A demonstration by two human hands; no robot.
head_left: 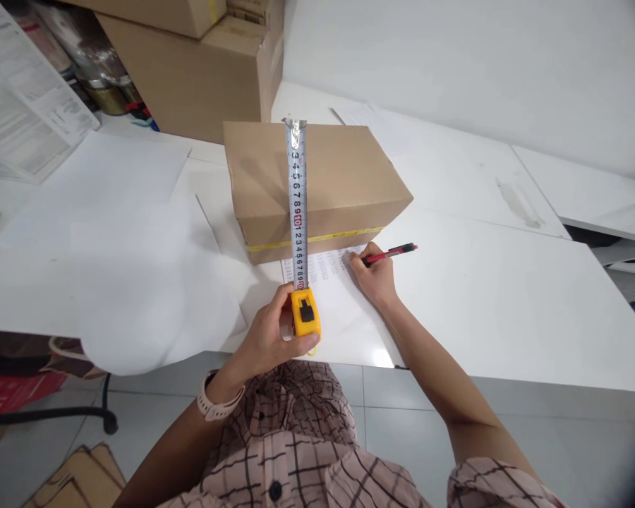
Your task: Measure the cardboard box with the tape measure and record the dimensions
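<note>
My left hand (pixel 271 328) is closed around a yellow tape measure (pixel 306 315) near the table's front edge. Its blade (pixel 297 204) is pulled out and runs away from me over a brown cardboard box (pixel 343 166), with the metal end hook by the box's far edge. Yellow tape crosses the box's near side. In my right hand (pixel 377 279) is a red and black pen (pixel 389 255), its writing tip hidden by the fingers. That hand rests on a sheet of paper (pixel 343 310) with handwritten columns, lying partly behind the box's near side.
Larger cardboard boxes (pixel 190 77) are stacked at the back left. White sheets (pixel 137 212) cover the table's left part, one drooping over the front edge. A printed document (pixel 26 99) and jars (pixel 106 95) stand at far left. A white wall (pixel 455 77) bounds the back.
</note>
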